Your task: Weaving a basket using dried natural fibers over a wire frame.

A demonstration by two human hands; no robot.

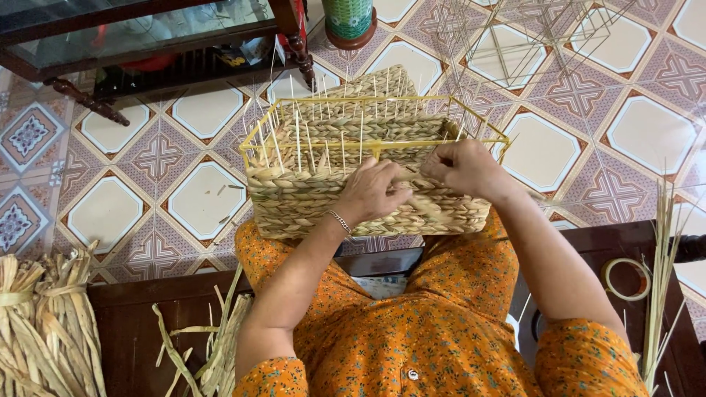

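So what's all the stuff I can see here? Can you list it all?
Woven basket: one, tan, half-woven on a yellow wire frame, on the person's lap.
Upright stakes: many, pale, sticking up from the basket.
Dried reed bundle: one pile, straw-coloured, bottom left.
Loose reed strips: a few, greenish, by the left arm.
Thin stalks: a bunch, pale, right edge.
Tape roll: one, clear-yellowish, on the dark wood at right.
Wire frames: some, bare, on the floor at top right.
Green cylinder: one, top middle.
Glass-topped table: one, dark wood, top left.
Tiled floor: patterned.
Bracelet: one, silver, left wrist.
Left hand: on the basket's weave.
Right hand: gripping the basket's rim.
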